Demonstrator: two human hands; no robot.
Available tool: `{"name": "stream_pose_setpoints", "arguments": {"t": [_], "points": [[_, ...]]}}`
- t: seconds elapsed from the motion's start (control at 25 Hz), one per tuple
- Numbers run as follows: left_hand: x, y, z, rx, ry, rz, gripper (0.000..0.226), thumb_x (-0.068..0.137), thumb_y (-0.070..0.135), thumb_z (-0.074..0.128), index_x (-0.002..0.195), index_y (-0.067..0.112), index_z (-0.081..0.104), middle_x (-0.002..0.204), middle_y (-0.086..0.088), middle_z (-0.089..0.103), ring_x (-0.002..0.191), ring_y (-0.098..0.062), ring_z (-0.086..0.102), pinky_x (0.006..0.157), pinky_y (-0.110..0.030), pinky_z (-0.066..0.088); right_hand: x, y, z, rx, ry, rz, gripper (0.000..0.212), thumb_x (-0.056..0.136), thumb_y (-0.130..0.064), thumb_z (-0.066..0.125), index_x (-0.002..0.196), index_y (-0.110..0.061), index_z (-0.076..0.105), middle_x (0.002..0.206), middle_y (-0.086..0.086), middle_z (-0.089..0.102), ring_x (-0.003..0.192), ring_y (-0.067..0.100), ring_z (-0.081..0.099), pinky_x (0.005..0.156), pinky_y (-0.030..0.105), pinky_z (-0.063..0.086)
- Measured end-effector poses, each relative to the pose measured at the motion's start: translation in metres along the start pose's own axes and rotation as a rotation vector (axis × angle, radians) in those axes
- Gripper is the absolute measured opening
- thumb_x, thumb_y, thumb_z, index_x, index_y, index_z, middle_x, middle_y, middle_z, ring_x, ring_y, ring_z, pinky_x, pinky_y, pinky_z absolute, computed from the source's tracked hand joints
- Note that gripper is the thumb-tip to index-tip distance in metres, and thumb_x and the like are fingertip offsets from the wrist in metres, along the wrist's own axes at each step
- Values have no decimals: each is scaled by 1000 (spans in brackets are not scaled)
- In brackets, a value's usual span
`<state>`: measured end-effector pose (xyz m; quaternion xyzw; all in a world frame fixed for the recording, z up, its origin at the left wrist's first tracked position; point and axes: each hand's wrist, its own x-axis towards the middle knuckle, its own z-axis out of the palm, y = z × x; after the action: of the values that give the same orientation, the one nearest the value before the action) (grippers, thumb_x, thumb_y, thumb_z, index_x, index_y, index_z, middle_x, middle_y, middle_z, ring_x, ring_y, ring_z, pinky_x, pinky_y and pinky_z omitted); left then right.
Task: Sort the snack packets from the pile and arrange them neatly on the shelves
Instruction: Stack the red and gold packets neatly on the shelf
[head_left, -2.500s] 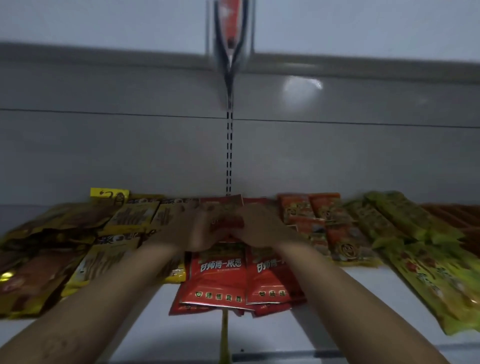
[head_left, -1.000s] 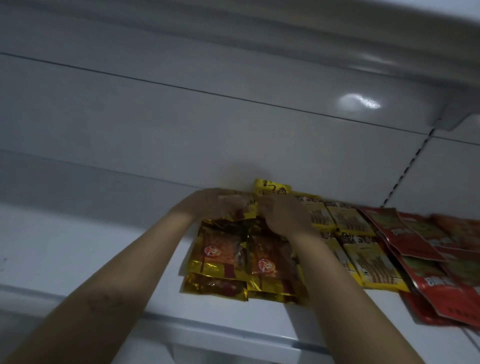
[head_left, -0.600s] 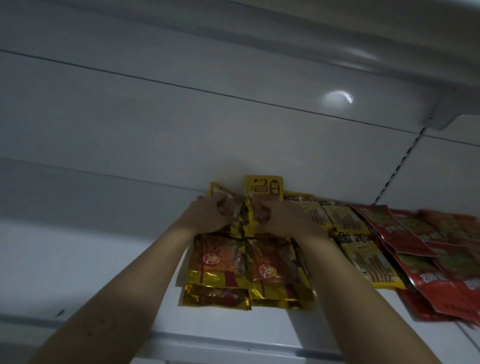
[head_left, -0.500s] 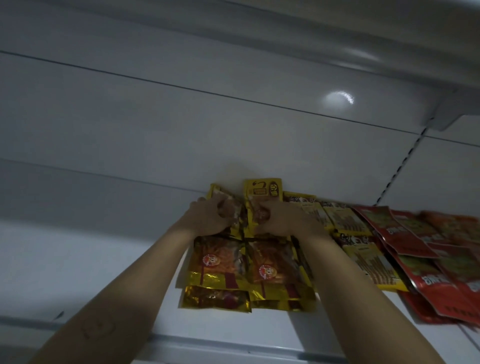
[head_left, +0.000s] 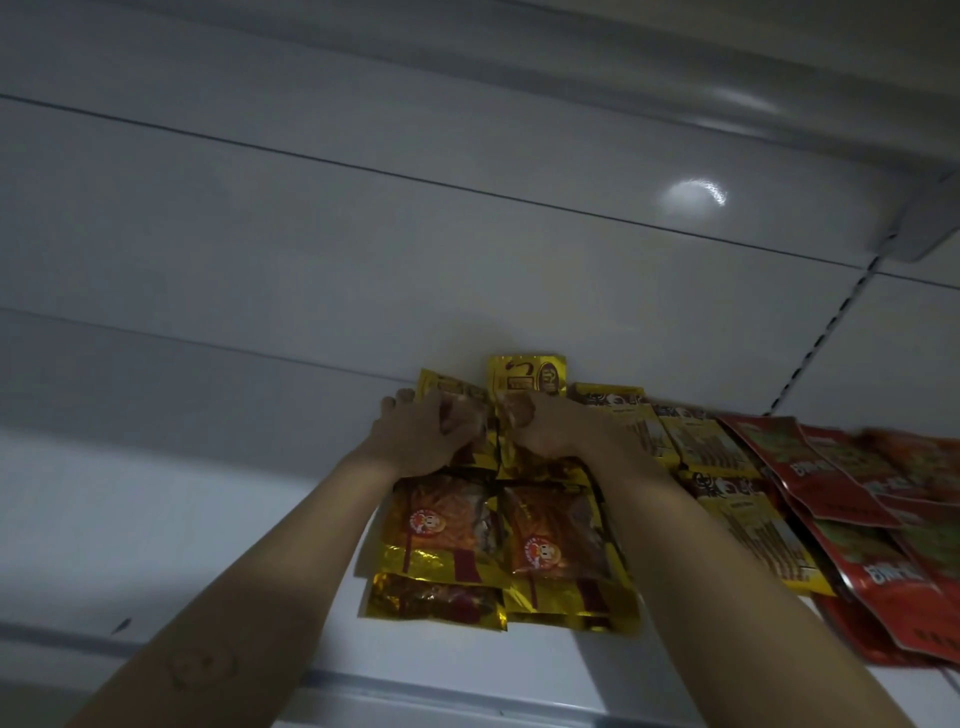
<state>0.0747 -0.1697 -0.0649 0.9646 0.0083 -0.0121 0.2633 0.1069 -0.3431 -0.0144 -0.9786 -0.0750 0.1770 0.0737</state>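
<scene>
Having moved left from the red packets, the left hand and right hand now grip the far gold packets on the shelf, apparently tidying that row.

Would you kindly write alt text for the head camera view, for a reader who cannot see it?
The left hand and right hand each grip the rear ones of the gold snack packets laid in two columns on a white shelf. To their right lie yellow packets, then red packets.
</scene>
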Motion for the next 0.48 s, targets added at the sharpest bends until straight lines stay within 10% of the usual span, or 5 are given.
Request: {"name": "stream_pose_setpoints", "arguments": {"t": [0.2,0.48], "points": [[-2,-2,-2,105,25,84,62,95,59,45,146,25,35,151,-6,35,137,-33,27,107,-48,27,0,-6,-10,-281,-73,4,51,104,-43,34,118,-1,57,143,25,42,141,41,24,119,51,11],[-4,-5,-7,178,6,115,63,94,59,45,146,26,34,151,-6,34,138,-32,25,108,-48,24,15,3,-13,-135,-16,52,123,78,-60,71,154,-11,-13,160,20,-10,145,43,14,114,48,30]]}}
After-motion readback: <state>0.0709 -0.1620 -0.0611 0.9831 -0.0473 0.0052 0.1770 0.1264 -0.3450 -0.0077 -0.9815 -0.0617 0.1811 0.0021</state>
